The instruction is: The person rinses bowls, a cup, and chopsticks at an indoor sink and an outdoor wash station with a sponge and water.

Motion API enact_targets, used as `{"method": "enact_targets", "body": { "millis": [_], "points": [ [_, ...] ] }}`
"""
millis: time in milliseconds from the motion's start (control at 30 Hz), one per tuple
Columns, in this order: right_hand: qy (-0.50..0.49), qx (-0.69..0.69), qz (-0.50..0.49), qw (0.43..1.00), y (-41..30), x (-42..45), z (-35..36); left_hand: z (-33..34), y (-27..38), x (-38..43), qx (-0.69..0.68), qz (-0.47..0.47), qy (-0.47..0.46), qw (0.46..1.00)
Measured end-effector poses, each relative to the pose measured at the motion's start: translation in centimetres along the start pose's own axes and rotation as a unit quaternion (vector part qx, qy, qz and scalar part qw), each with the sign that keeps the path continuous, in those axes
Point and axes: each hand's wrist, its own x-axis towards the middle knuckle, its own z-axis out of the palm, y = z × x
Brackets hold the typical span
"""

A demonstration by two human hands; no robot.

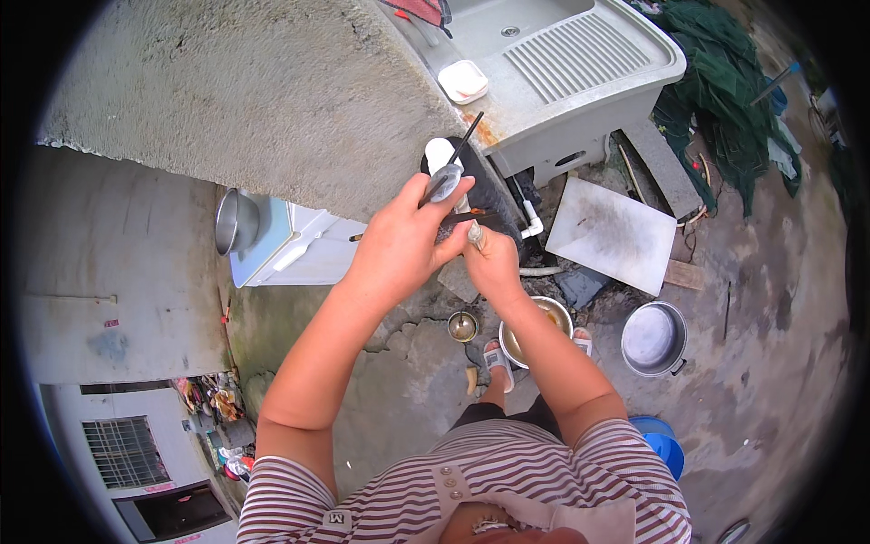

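Observation:
My left hand [401,238] grips a thin dark stick [467,138] that points up towards the sink. A greyish, glossy rounded piece [446,182] sits along it, by my fingertips. Another dark slender utensil [462,217] with an orange-brown patch crosses beneath my fingers; its hidden length leaves its kind unclear. My right hand [495,266] is closed around a small grey-white object [475,234], mostly covered by the fingers. Both hands are close together beside the concrete wall's corner. Just beyond them a white rounded object [440,152] rests on a dark ledge [486,187].
A sink with a ribbed washboard [578,58] holds a white dish [463,81]. Right of my hands lies a stained white board [612,234]. A metal basin [547,309], a small bowl [463,326] and an aluminium pot [654,338] stand on the ground. A steel bowl [238,221] is left.

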Motion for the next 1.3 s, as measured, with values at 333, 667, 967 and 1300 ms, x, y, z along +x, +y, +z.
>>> {"method": "enact_targets", "body": {
  "millis": [333, 667, 967, 1300],
  "points": [
    [-0.214, 0.044, -0.006, 0.976, -0.9, 3.6, -1.6, 0.0, -0.8, 0.2, -0.029, 0.002, 0.013, 0.999],
    [-0.242, 0.061, 0.002, 0.968, -1.3, 3.1, -3.2, -1.9, -1.1, 0.2, -0.039, 0.010, -0.075, 0.996],
    [0.129, 0.068, 0.105, 0.984, 6.2, -9.5, -13.3, -1.9, -2.6, 3.1, 0.007, 0.117, -0.032, 0.993],
    [0.256, 0.074, 0.215, 0.940, 7.9, -27.2, -14.4, -2.0, -0.8, 3.5, -0.129, 0.093, -0.129, 0.979]
  ]
}}
